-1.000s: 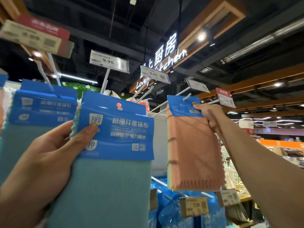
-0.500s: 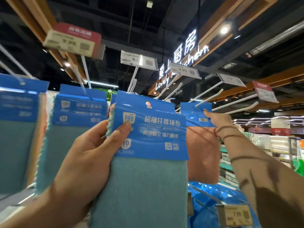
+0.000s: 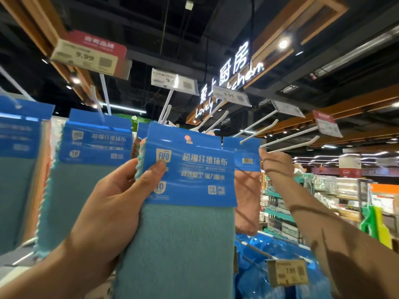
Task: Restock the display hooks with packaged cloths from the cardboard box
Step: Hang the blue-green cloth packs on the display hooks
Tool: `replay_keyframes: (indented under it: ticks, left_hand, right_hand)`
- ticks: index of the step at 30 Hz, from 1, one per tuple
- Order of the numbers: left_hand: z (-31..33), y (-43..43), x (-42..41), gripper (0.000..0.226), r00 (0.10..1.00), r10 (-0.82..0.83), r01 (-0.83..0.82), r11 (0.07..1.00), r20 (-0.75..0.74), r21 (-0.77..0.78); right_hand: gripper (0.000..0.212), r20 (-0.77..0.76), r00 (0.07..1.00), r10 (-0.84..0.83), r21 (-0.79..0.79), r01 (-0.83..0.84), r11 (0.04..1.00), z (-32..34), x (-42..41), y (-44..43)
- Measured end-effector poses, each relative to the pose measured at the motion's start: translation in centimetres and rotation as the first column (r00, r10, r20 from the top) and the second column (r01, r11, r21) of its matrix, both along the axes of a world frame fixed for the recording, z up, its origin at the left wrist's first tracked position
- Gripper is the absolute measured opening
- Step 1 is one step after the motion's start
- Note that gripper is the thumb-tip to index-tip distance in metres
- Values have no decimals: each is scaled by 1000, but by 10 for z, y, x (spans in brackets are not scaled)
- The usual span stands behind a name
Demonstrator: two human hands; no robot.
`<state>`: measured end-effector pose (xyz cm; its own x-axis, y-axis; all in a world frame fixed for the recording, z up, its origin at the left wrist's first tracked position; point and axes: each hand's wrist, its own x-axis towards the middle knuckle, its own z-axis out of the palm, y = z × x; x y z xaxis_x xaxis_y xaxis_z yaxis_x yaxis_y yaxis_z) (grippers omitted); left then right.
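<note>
Overhead, a lit kitchen sign (image 3: 233,67) glows behind a row of white display hooks. One hook (image 3: 259,132) is the anchor here. Its tip appears to poke through the hang hole of the pink cloth pack (image 3: 247,203). The right hand (image 3: 277,164) pinches that pack's blue header just right of the tip. The pack hangs long axis down, below the hook. Left of the hook, nearer the camera, the left hand (image 3: 112,203) grips an upright teal cloth pack (image 3: 185,244), thumb on its header. The pink pack likely slides back along the hook next, and the right hand is nearer.
</note>
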<state>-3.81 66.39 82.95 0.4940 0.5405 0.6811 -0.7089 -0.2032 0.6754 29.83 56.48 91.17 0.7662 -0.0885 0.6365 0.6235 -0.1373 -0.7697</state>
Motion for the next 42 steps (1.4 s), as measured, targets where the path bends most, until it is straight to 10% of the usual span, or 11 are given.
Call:
replay_keyframes:
  ticks: [5,9,19,29,42]
  left_hand:
    - [-11,-15,2,25,998,-58,58,998,-21,-10]
    - [-21,-31,6,24,990,-135,134,990,-39,-43]
    - [-21,-50,3,33,969,-153,153,988,-193,-12]
    - [38,-10,44,33,933,144,-109,987,-330,121]
    - [72,3,75,35,933,137,-113,989,-333,90]
  right_hand:
    - [51,-45,802,596,104,-590,801,-53,-120,-50]
    - [50,-139,630,764,-3,-772,636,-90,-200,-79]
    - [14,-37,647,761,278,-725,630,-91,-234,-97]
    - [12,-32,720,693,315,-651,690,-34,-193,-54]
    - [27,-71,742,667,293,-624,725,9,-144,-27]
